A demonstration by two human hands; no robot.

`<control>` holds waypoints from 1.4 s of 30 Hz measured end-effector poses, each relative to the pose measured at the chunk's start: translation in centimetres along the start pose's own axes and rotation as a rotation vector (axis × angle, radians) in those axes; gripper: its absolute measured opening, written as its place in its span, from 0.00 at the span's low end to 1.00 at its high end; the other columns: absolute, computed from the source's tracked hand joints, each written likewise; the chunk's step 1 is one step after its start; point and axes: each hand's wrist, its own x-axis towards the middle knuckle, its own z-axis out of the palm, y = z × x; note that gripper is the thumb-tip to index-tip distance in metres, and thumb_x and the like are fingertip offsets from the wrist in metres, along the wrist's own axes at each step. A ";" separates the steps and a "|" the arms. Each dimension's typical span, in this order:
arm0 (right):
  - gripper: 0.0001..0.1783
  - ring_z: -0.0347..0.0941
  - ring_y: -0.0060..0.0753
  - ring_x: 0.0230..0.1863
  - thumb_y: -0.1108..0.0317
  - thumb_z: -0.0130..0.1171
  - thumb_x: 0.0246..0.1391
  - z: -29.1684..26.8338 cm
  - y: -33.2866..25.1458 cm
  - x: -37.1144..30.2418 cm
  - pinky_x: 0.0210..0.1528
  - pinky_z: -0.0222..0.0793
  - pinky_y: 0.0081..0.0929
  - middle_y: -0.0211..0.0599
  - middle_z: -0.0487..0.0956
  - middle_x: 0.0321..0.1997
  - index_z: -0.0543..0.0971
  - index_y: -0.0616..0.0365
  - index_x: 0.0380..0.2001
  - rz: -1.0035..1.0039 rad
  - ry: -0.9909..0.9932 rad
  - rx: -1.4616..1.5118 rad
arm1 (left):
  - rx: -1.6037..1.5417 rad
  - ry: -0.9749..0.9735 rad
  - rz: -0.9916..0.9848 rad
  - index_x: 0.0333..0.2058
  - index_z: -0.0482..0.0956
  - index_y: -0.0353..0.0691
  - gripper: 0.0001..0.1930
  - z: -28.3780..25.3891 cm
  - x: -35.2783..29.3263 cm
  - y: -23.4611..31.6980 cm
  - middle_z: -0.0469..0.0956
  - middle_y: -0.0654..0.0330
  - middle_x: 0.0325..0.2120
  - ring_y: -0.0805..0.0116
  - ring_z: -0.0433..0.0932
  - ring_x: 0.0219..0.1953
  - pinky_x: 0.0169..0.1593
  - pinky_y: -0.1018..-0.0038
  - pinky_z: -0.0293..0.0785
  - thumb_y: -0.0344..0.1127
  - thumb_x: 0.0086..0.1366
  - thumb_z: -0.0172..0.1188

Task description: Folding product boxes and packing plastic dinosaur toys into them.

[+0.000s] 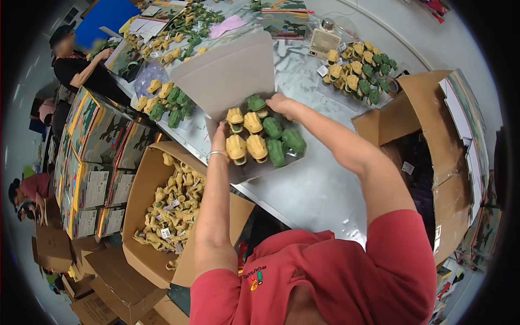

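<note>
Left hand (218, 140) — partly hidden beside the box (230, 76); white labels (94, 188) — too small to read.

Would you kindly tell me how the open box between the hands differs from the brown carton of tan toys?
The box is pale grey inside; the carton is brown. The box looks smaller than the carton. The box holds tan toys and green toys side by side, while the carton holds a jumbled heap of tan ones. Both are open.

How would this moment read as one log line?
open white cardboard box; inside: yellow and green animal toys; left hand: left side; right hand: rear-right corner
</note>
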 end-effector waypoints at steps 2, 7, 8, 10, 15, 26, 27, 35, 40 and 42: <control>0.28 0.70 0.57 0.47 0.52 0.58 0.46 -1.1 -0.8 -1.9 0.47 0.67 0.41 0.62 0.73 0.44 0.74 0.71 0.39 -0.320 -0.062 -0.253 | 0.024 -0.020 0.066 0.55 0.63 0.35 0.29 -2.8 0.5 0.9 0.72 0.53 0.48 0.58 0.75 0.45 0.45 0.63 0.72 0.53 0.65 0.44; 0.43 0.61 0.63 0.55 0.49 0.62 0.43 -0.7 4.1 -9.8 0.55 0.62 0.37 0.71 0.59 0.55 0.61 0.73 0.53 -0.697 -0.255 -0.852 | 0.937 0.109 0.743 0.55 0.62 0.32 0.26 -1.0 -4.7 1.5 0.73 0.47 0.46 0.54 0.69 0.52 0.56 0.61 0.61 0.47 0.66 0.44; 0.43 0.61 0.63 0.55 0.49 0.62 0.43 0.5 5.3 -10.8 0.55 0.62 0.37 0.71 0.59 0.55 0.61 0.73 0.53 -0.701 -0.256 -0.849 | 1.232 0.099 0.964 0.56 0.62 0.36 0.26 -0.8 -5.7 0.6 0.68 0.45 0.50 0.49 0.64 0.55 0.58 0.60 0.58 0.47 0.65 0.46; 0.44 0.49 0.69 0.62 0.53 0.61 0.46 3.3 7.9 -11.1 0.61 0.55 0.43 0.70 0.48 0.62 0.55 0.72 0.57 -0.863 0.084 -0.992 | 1.537 0.081 1.181 0.57 0.62 0.41 0.26 -0.7 -7.0 -1.0 0.64 0.42 0.54 0.44 0.59 0.58 0.59 0.58 0.56 0.48 0.64 0.48; 0.39 0.41 0.77 0.63 0.66 0.57 0.44 8.6 10.0 -9.1 0.62 0.45 0.56 0.69 0.50 0.62 0.54 0.73 0.57 -0.762 0.153 -1.019 | 1.779 0.223 1.043 0.61 0.56 0.60 0.28 -2.1 -3.8 -6.4 0.50 0.42 0.61 0.36 0.50 0.60 0.60 0.51 0.52 0.52 0.63 0.46; 0.17 0.63 0.57 0.53 0.75 0.51 0.47 2.8 6.4 -4.9 0.54 0.62 0.41 0.60 0.64 0.51 0.68 0.70 0.42 -1.052 0.202 -0.533 | 1.285 0.059 1.155 0.59 0.60 0.46 0.28 -2.1 -9.4 -1.2 0.49 0.42 0.61 0.44 0.51 0.62 0.61 0.58 0.52 0.42 0.60 0.52; 0.13 0.67 0.55 0.48 0.77 0.50 0.46 2.7 4.3 -4.7 0.50 0.66 0.38 0.59 0.67 0.46 0.71 0.70 0.37 -1.101 0.298 -0.505 | 1.306 0.183 1.231 0.59 0.60 0.40 0.28 -3.1 -9.8 -0.1 0.49 0.42 0.61 0.46 0.51 0.63 0.61 0.60 0.51 0.40 0.60 0.53; 0.17 0.69 0.55 0.47 0.73 0.61 0.37 8.4 0.8 0.6 0.51 0.66 0.41 0.54 0.71 0.39 0.74 0.63 0.36 -0.757 0.207 -0.630 | 0.754 -0.210 0.731 0.65 0.34 0.48 0.41 -8.2 -2.0 -1.7 0.45 0.53 0.64 0.64 0.48 0.65 0.62 0.76 0.47 0.24 0.55 0.42; 0.19 0.71 0.53 0.43 0.75 0.62 0.36 5.1 3.9 3.4 0.46 0.69 0.42 0.50 0.72 0.39 0.75 0.60 0.37 -0.717 0.306 -0.673 | 0.595 -0.300 0.677 0.65 0.34 0.47 0.44 -6.9 -3.6 0.0 0.44 0.53 0.65 0.62 0.47 0.65 0.62 0.77 0.46 0.19 0.48 0.38; 0.18 0.71 0.53 0.42 0.75 0.62 0.37 4.7 4.1 2.3 0.45 0.69 0.42 0.49 0.72 0.38 0.75 0.60 0.36 -0.784 0.299 -0.620 | 0.738 -0.227 0.752 0.65 0.36 0.45 0.45 -6.3 -3.6 -0.3 0.43 0.48 0.64 0.56 0.45 0.65 0.64 0.73 0.44 0.17 0.46 0.39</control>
